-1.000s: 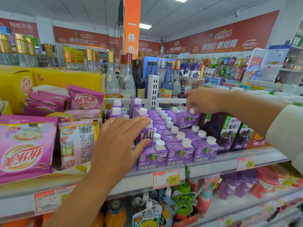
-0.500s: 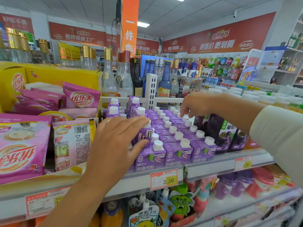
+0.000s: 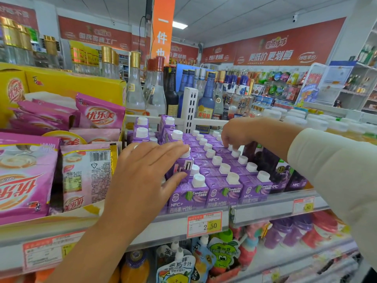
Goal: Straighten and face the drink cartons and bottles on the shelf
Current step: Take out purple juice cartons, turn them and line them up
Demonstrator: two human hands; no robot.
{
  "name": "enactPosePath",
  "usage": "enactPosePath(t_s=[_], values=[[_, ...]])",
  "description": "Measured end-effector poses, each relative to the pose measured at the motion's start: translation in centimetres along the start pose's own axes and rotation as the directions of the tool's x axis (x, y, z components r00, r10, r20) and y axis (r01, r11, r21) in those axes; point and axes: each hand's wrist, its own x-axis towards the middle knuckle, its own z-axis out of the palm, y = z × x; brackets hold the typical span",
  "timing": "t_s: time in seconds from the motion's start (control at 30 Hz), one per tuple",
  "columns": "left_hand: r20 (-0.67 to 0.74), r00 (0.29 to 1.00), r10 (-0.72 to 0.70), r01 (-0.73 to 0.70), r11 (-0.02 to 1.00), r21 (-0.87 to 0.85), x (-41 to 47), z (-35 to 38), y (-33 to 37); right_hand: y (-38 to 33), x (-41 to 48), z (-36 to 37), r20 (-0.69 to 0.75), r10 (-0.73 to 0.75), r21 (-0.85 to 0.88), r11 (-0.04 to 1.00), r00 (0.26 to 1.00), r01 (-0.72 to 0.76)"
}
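Purple juice cartons (image 3: pixel 222 190) with white caps stand in rows on the shelf (image 3: pixel 265 209), front ones facing out. One purple carton (image 3: pixel 184 167) in the left row is turned, its barcode side toward me. My left hand (image 3: pixel 142 176) holds it, fingers over its cap and thumb against its lower side. Further back, my right hand (image 3: pixel 238 133) reaches in from the right, and its curled fingertips pinch the top of a carton (image 3: pixel 234 153) in the right row. Dark grape cartons (image 3: pixel 281 176) stand to the right of the purple ones.
Pink milk-tea bags (image 3: pixel 26 180) and a yellow display box (image 3: pixel 67 82) fill the shelf's left side. Tall glass bottles (image 3: pixel 134 94) and a white divider post (image 3: pixel 189 107) stand behind the cartons. A 2.50 price tag (image 3: pixel 204 223) hangs on the rail; drink pouches (image 3: pixel 177 266) sit below.
My right hand has lowered a lifted purple carton down into the right row and now sits low on the caps. My left hand has stayed on the turned carton.
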Motion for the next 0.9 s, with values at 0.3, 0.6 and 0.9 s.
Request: enactPosePath(t_s=[0.3,0.6,0.9], values=[[-0.026,1.000,0.004,-0.005,1.000,-0.016,0.2,-0.1,0.2,1.0,-3.9,-2.9,-0.269,0.017,0.090,0.996,0.963,0.008],[0.085,0.991,-0.102,0.099,0.994,0.037,0.6,-2.2,1.9,-1.5,-14.8,-2.1,-0.577,0.158,0.627,0.714,0.801,0.311],[0.439,0.785,-0.438,0.614,0.451,-0.647,-4.0,-2.6,10.8,-7.8,-17.2,5.0,-0.607,0.155,0.795,0.128,0.779,0.593]])
